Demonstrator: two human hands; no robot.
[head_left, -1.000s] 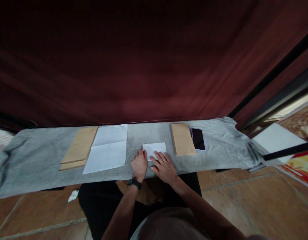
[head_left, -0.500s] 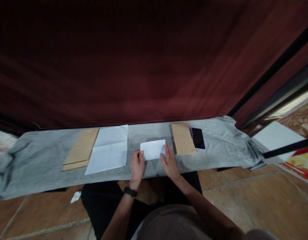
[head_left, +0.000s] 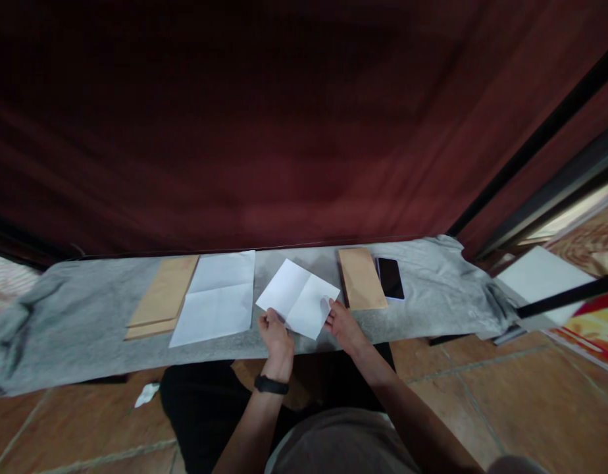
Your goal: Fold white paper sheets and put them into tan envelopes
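Observation:
A white sheet of paper [head_left: 300, 295] with a crease across its middle lies opened out and turned at an angle between my hands. My left hand [head_left: 276, 334] pinches its near left edge, thumb on top. At the right corner, my right hand [head_left: 344, 325] grips the sheet between thumb and fingers. Left of it a larger creased white sheet [head_left: 218, 299] rests flat on the grey cloth. Brown envelopes [head_left: 163, 289] overlap at that sheet's left side. Another brown envelope [head_left: 363, 278] lies to the right of my right hand.
A dark-screened phone [head_left: 391, 278] lies beside the right envelope. Grey cloth [head_left: 87, 316] covers the narrow table, with a dark red curtain [head_left: 284, 164] behind it. A white board [head_left: 545, 276] stands at the right, and a crumpled white scrap [head_left: 147, 394] is on the tiled floor.
The small folded white paper has been opened out along its crease and turned at an angle. Both hands have shifted slightly to the right, and the right fingers have closed on the sheet.

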